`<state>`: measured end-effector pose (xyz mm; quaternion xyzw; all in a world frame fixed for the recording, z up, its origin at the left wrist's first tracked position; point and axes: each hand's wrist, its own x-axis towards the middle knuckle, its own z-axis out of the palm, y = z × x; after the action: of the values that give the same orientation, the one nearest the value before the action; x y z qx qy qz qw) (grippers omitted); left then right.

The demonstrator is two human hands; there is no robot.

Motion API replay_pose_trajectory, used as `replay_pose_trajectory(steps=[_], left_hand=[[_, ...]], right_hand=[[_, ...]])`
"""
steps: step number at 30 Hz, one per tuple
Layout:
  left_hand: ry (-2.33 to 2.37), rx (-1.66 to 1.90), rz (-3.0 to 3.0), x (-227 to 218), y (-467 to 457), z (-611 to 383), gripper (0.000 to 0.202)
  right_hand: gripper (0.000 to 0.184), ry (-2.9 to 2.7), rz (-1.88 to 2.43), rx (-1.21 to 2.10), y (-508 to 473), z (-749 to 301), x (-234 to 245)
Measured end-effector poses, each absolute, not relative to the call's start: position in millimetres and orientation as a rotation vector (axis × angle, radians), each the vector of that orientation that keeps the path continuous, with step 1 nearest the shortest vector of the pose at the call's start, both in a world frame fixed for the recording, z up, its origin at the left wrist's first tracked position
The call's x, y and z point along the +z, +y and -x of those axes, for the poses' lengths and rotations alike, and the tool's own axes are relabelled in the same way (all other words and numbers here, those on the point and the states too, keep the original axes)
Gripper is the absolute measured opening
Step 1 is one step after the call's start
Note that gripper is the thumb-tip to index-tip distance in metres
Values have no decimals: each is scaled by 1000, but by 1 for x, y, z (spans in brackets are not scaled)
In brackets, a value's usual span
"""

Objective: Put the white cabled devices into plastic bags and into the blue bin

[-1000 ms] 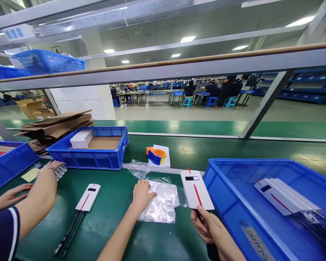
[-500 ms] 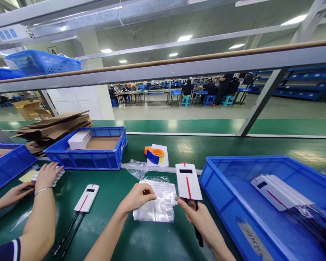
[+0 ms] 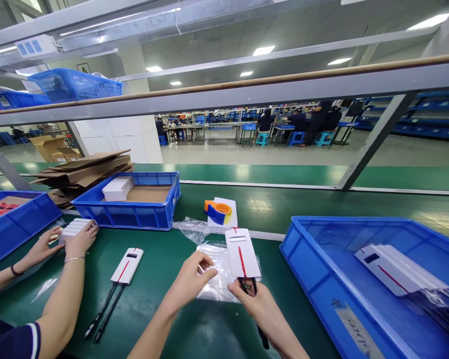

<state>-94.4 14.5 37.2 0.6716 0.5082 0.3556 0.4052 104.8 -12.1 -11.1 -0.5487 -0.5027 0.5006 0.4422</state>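
My right hand (image 3: 258,304) grips the black cords at the lower end of a flat white panel (image 3: 243,254). A red stripe and a small slot mark the panel, which stands tilted up over a pile of clear plastic bags (image 3: 215,291). My left hand (image 3: 190,279) hovers at the left edge of the bags, thumb and forefinger apart, with nothing visible between them. A similar white panel (image 3: 127,266) with two black cords lies on the green table to the left. More such panels (image 3: 400,269), partly wrapped in clear plastic, rest in the blue bin (image 3: 314,279) at right.
At left, a co-worker's hands (image 3: 78,242) hold a stack of white pieces (image 3: 75,228). Behind are a blue tray (image 3: 127,217), cardboard sheets (image 3: 86,172) and an orange and blue tape dispenser (image 3: 219,212) on white paper. A metal shelf rail (image 3: 247,94) crosses above.
The panel in my right hand has moved left over the bags and tilted. My left thumb and forefinger have parted. The co-worker's hands have shifted on the white stack, and my view has turned slightly left.
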Motion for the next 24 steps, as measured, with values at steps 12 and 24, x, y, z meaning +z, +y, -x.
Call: replay_pose_trajectory(steps=[12,24], left_hand=[[1296,1009,-1742,25,-15,71,19],[1255,822,-2034,35,-36,75,19]], right_hand=[[57,-1127,1265,1422,-17,-88,-16],[40,-1262,1123,1548,-18,-93,3]])
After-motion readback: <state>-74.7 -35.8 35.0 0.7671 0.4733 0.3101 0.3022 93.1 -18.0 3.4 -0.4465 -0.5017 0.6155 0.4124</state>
